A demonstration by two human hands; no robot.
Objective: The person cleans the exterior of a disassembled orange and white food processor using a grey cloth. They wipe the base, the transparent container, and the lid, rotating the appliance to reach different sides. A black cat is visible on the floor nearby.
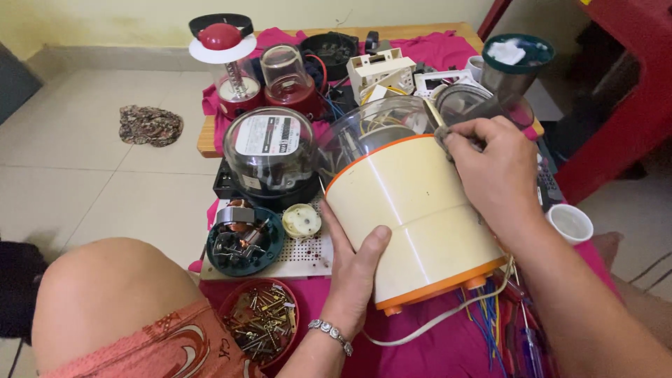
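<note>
The left hand (355,269) has its grip clamped on the lower side of a cream appliance base with orange trim (420,217), thumb laid across the cream wall, holding it tilted above the counter (207,136) with its orange feet facing the person. The right hand (498,171) has its grip pinched shut on a small grey cloth (444,137) pressed against the upper orange rim of that base; what else the fingers enclose cannot be told. A white cord (434,320) trails from the underside of the base over a magenta cloth (434,350). Just left of the base lie a round cream part (302,220) on a perforated white board (308,253) and a teal housing with a motor (244,241). Near the left wrist stands a red bowl of screws (261,320). Behind the base sits a glass-domed meter (271,150). A white cup (570,222) stands near the right forearm.
</note>
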